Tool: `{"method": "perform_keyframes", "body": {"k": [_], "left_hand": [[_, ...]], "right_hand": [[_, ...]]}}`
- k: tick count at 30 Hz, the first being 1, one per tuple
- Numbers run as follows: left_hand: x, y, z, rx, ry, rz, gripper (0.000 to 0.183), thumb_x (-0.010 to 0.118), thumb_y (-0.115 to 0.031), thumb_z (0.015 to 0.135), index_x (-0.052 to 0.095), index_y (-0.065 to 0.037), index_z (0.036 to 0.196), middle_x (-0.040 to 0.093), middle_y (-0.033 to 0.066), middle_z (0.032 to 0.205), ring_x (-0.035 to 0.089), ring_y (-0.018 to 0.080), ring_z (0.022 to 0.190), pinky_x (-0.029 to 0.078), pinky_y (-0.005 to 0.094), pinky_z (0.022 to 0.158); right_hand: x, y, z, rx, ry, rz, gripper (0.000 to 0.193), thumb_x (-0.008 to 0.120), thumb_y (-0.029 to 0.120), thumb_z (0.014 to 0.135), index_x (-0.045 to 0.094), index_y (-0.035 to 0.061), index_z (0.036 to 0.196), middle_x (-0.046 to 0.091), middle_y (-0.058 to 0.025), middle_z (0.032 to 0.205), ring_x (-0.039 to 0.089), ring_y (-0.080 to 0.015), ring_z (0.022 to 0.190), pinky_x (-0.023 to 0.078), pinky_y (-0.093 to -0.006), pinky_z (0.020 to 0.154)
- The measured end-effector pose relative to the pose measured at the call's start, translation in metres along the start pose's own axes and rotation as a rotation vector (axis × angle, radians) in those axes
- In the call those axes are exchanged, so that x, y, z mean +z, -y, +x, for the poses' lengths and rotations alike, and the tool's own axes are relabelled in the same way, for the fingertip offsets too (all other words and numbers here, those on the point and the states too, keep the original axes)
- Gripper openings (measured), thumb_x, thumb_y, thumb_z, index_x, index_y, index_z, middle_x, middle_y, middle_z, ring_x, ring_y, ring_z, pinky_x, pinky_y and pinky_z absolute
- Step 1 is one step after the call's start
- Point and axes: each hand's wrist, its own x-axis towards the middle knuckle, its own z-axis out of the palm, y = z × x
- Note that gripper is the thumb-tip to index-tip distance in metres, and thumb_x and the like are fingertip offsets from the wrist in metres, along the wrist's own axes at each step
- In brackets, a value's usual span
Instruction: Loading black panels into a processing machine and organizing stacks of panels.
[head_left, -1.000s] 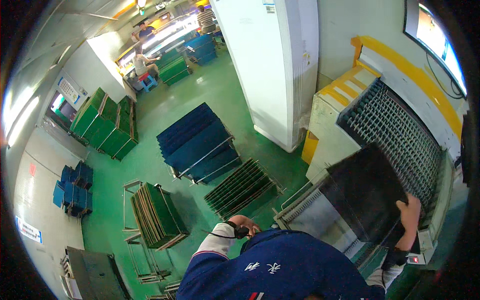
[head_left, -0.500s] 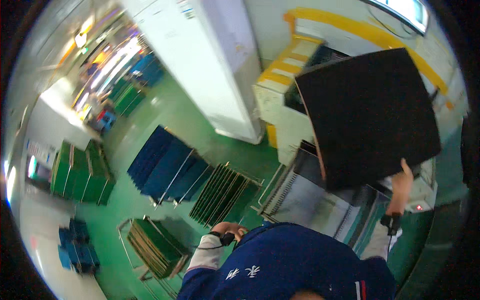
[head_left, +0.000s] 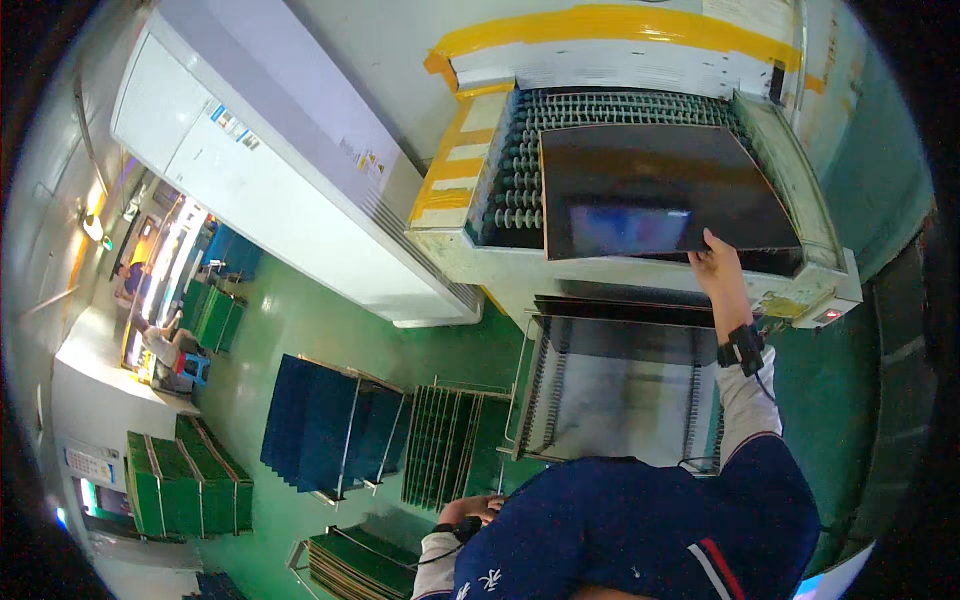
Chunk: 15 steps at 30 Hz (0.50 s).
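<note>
A thin, glossy black panel with a brownish edge lies nearly flat over the rollers of a pale machine. Its near edge is gripped by my right hand, thumb on top and fingers underneath. Whether the panel's underside touches the rollers is hidden. My left hand stays low beside my waist with its fingers curled in; what they close on, if anything, is hidden. Between me and the machine stands a slotted rack with dark panels upright at its far end.
To the left are a rack of blue panels, a rack of green panels and another green stack. A tall white cabinet stands beside the machine. Farther left, a person sits near bright lights.
The black panel has gone from raised and tilted to nearly flat over the rollers, with my right hand still on its edge. My view has turned. My left hand remains by my waist.
</note>
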Motion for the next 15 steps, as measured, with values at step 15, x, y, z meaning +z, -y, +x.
{"method": "perform_keyframes", "body": {"k": [15], "left_hand": [[0.042, -0.045, -0.076, 0.063, -0.447, -0.445, 0.038, 0.055, -0.011, 0.091, 0.055, 0.0, 0.127, 0.063, 0.016, 0.116, 0.061, 0.0288, 0.102, 0.05, 0.0403, 0.09]], "right_hand": [[0.034, 0.012, 0.03, 0.233, 0.298, -0.56, 0.034, 0.06, 0.032, 0.093, 0.062, 0.0009, 0.107, 0.07, -0.0112, 0.097, 0.069, -0.0187, 0.082, 0.055, -0.0276, 0.066]]}}
